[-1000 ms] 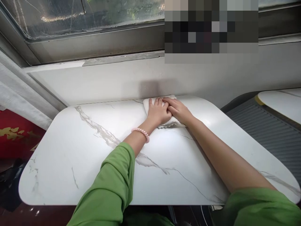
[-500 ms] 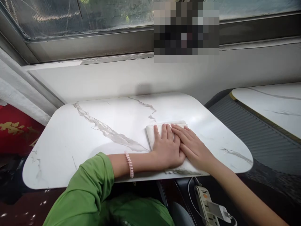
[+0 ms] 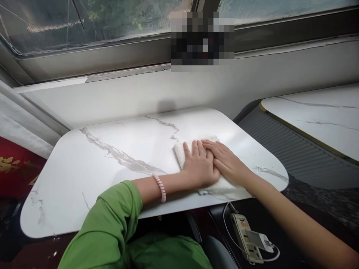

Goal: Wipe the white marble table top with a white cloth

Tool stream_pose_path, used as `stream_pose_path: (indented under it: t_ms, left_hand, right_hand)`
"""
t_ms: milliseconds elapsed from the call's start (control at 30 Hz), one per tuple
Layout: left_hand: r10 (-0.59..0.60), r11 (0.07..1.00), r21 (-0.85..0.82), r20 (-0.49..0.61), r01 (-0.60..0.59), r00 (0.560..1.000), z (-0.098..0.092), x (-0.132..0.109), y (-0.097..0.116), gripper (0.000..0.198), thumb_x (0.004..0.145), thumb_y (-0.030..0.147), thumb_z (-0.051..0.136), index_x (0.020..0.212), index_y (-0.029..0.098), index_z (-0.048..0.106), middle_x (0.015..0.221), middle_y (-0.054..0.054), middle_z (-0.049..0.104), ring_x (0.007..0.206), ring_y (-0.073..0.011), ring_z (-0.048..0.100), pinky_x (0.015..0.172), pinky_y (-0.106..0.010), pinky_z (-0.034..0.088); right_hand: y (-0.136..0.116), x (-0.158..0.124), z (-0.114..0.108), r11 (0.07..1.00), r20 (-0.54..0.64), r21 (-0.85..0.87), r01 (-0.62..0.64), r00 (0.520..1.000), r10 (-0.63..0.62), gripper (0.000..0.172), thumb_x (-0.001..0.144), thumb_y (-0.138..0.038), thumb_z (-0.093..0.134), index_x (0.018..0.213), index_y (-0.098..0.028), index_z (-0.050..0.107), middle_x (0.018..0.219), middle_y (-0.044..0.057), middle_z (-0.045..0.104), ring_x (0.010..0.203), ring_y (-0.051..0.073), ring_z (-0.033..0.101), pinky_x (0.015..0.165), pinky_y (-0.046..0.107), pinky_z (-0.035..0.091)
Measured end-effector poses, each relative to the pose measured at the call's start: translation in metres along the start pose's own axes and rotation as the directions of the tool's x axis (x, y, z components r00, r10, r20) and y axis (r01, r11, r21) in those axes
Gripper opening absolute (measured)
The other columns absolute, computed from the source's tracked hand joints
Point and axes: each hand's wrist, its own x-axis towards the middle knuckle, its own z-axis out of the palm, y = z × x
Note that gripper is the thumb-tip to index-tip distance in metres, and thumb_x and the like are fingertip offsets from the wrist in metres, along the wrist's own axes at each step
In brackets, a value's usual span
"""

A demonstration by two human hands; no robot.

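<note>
Both hands lie flat, fingers spread, pressing a folded cloth [image 3: 196,164] on the table [image 3: 112,164]: left hand [image 3: 199,167] beside and partly under the right hand [image 3: 227,164]. Wall [image 3: 140,97] lies beyond the fingertips; a power strip [image 3: 246,237] sits below the right forearm.

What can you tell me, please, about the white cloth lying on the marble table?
The white cloth looks soft, like folded towelling, and lies flat near the front right edge of the white marble-look table. The left hand and right hand press flat on it, side by side, covering its middle; only its far corners and near edge show.
</note>
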Motion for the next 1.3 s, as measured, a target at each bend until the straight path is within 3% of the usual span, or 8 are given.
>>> stream_pose_path:
  t_ms: [300, 433, 567, 767, 933, 1133, 1300]
  left_hand:
    - [0.027, 0.999, 0.021, -0.047, -0.026, 0.999, 0.005, 0.13, -0.07, 0.055, 0.093, 0.03, 0.031, 0.143, 0.008, 0.035, 0.152, -0.017, 0.032, 0.142, -0.0274, 0.023, 0.116, -0.054, 0.009]
    - [-0.023, 1.0, 0.009, -0.11, 0.024, 0.994, 0.006, 0.159, -0.084, 0.052, 0.092, 0.028, 0.033, 0.139, 0.009, 0.041, 0.149, -0.016, 0.037, 0.14, -0.0268, 0.027, 0.117, -0.052, 0.009]
    - [-0.061, 0.998, 0.009, -0.177, 0.063, 0.982, 0.008, 0.17, -0.087, 0.048, 0.091, 0.026, 0.034, 0.134, 0.012, 0.048, 0.144, -0.013, 0.045, 0.136, -0.025, 0.034, 0.117, -0.047, 0.013]
    - [-0.099, 0.994, 0.035, -0.183, 0.107, 0.978, 0.01, 0.169, -0.086, 0.05, 0.093, 0.027, 0.031, 0.14, 0.013, 0.043, 0.149, -0.012, 0.04, 0.139, -0.0254, 0.031, 0.117, -0.048, 0.013]
    - [-0.095, 0.993, 0.056, -0.126, 0.103, 0.987, 0.007, 0.149, -0.069, 0.054, 0.095, 0.031, 0.03, 0.145, 0.012, 0.036, 0.153, -0.013, 0.033, 0.142, -0.0262, 0.025, 0.117, -0.051, 0.011]
    - [-0.037, 0.997, 0.06, -0.078, 0.041, 0.996, 0.01, 0.098, -0.016, 0.058, 0.094, 0.038, 0.031, 0.145, 0.009, 0.034, 0.154, -0.017, 0.029, 0.143, -0.0316, 0.022, 0.116, -0.056, 0.01]
    - [0.099, 0.993, 0.064, -0.068, -0.095, 0.993, 0.014, 0.054, 0.031, 0.062, 0.094, 0.041, 0.03, 0.145, 0.006, 0.032, 0.153, -0.02, 0.029, 0.143, -0.034, 0.021, 0.114, -0.059, 0.011]
  right_hand:
    - [0.078, 0.113, 0.012, 0.994, -0.065, -0.052, -0.095, 0.994, 0.091, 0.048, 0.084, -0.022, 0.03, 0.126, -0.012, 0.051, 0.133, 0.017, 0.056, 0.127, 0.029, 0.047, 0.106, 0.049, 0.035]
    - [0.101, 0.144, 0.016, 0.997, -0.094, -0.018, -0.069, 0.993, 0.067, 0.045, 0.082, -0.021, 0.032, 0.122, -0.017, 0.052, 0.13, 0.014, 0.059, 0.121, 0.029, 0.051, 0.103, 0.049, 0.037]
    - [0.112, 0.157, 0.018, 0.999, -0.138, 0.003, -0.053, 0.989, 0.053, 0.043, 0.081, -0.021, 0.033, 0.117, -0.018, 0.056, 0.122, 0.013, 0.063, 0.114, 0.03, 0.055, 0.099, 0.049, 0.041]
    - [0.112, 0.156, 0.018, 0.997, -0.125, -0.042, -0.068, 0.99, 0.062, 0.046, 0.083, -0.022, 0.031, 0.122, -0.017, 0.055, 0.129, 0.013, 0.06, 0.12, 0.028, 0.053, 0.103, 0.05, 0.039]
    - [0.101, 0.131, 0.011, 0.994, -0.084, -0.075, -0.085, 0.993, 0.078, 0.048, 0.086, -0.025, 0.028, 0.128, -0.018, 0.052, 0.139, 0.012, 0.053, 0.13, 0.026, 0.046, 0.109, 0.052, 0.033]
    - [0.077, 0.056, -0.01, 0.996, -0.039, -0.064, -0.058, 0.998, 0.056, 0.048, 0.091, -0.03, 0.025, 0.132, -0.021, 0.049, 0.143, 0.009, 0.05, 0.135, 0.025, 0.041, 0.112, 0.053, 0.03]
    - [0.054, -0.02, -0.029, 0.995, -0.041, -0.072, -0.069, 0.997, 0.066, 0.047, 0.094, -0.03, 0.026, 0.137, -0.023, 0.044, 0.144, 0.009, 0.048, 0.137, 0.026, 0.039, 0.114, 0.053, 0.028]
